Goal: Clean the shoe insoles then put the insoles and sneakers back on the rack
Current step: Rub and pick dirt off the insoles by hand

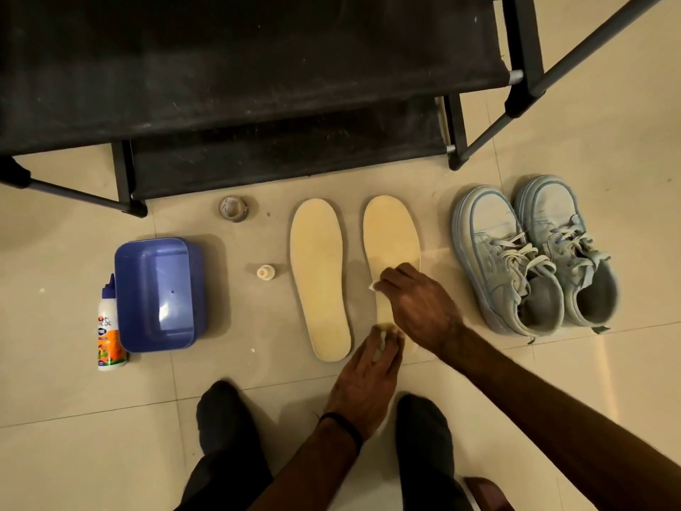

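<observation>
Two pale yellow insoles lie side by side on the tiled floor, the left insole (320, 278) untouched. My right hand (416, 307) rests on the middle of the right insole (390, 234) and pinches a small white wipe (373, 287). My left hand (365, 374) presses flat fingers onto the heel end of that insole. A pair of light blue sneakers (534, 256) stands to the right, toes toward the black shoe rack (221, 86) at the top.
A blue plastic tub (158, 293) sits upside down at the left, with a white glue bottle (108, 326) beside it. A small white cap (266, 271) and a tape roll (233, 208) lie nearby. My dark-trousered legs (221, 437) flank the bottom.
</observation>
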